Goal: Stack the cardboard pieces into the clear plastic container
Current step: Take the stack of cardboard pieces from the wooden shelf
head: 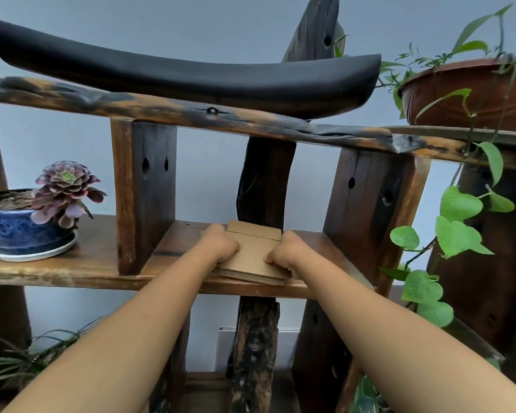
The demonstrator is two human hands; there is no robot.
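Note:
A stack of flat brown cardboard pieces lies on the middle wooden shelf, between two dark upright posts. My left hand grips the stack's left side with the fingers curled over its top. On the right side, my right hand holds the stack the same way. The top piece shows a folded flap at its far end. No clear plastic container is in view.
A blue pot with a purple succulent stands on the shelf at left. A brown pot with trailing green vines sits upper right. A curved black slab rests on the upper shelf. Thick posts flank the cardboard.

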